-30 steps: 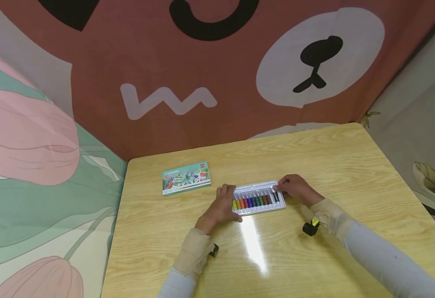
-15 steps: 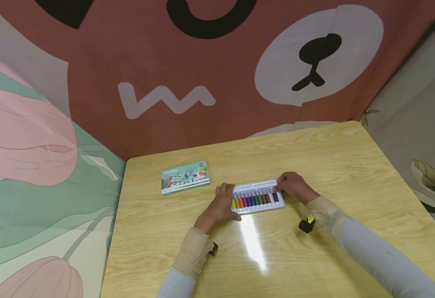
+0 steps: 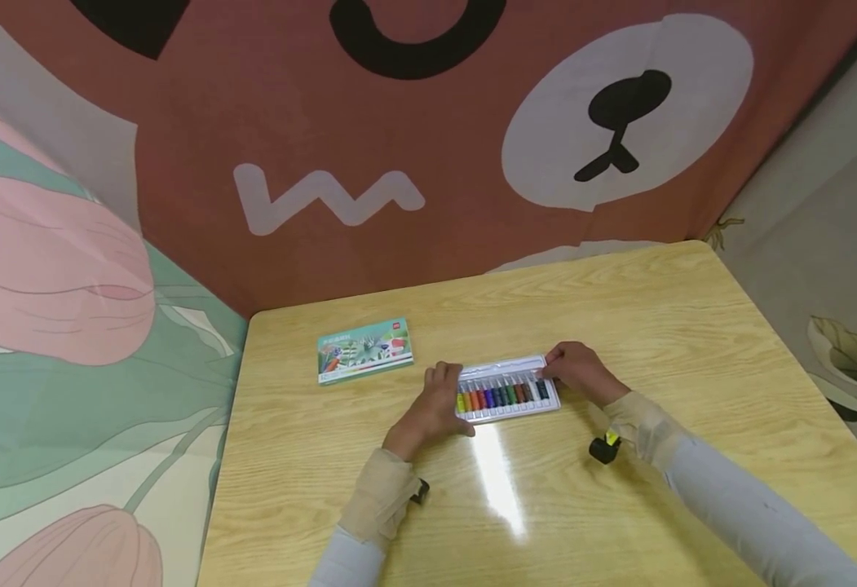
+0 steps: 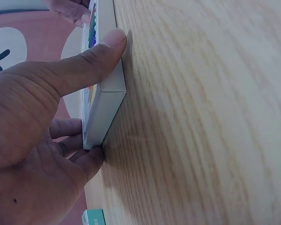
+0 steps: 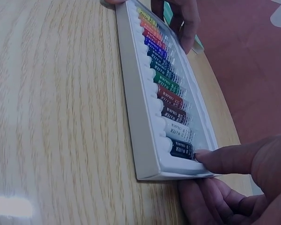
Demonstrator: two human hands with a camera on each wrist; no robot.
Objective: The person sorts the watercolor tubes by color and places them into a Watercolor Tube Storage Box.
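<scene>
A white tray of watercolour paint tubes lies on the table, its tubes in a row from yellow to black. My left hand grips the tray's left end. In the left wrist view its thumb lies along the near wall and the other fingers are at the far side. At the tray's right end is my right hand. Its thumb touches the tail of the black paint tube, while its curled fingers sit against the outside of the end wall, partly hidden.
A flat green box with a plant picture lies at the back left of the wooden table. A bear-patterned cloth hangs behind the table. Small black wrist cameras hang below the wrists.
</scene>
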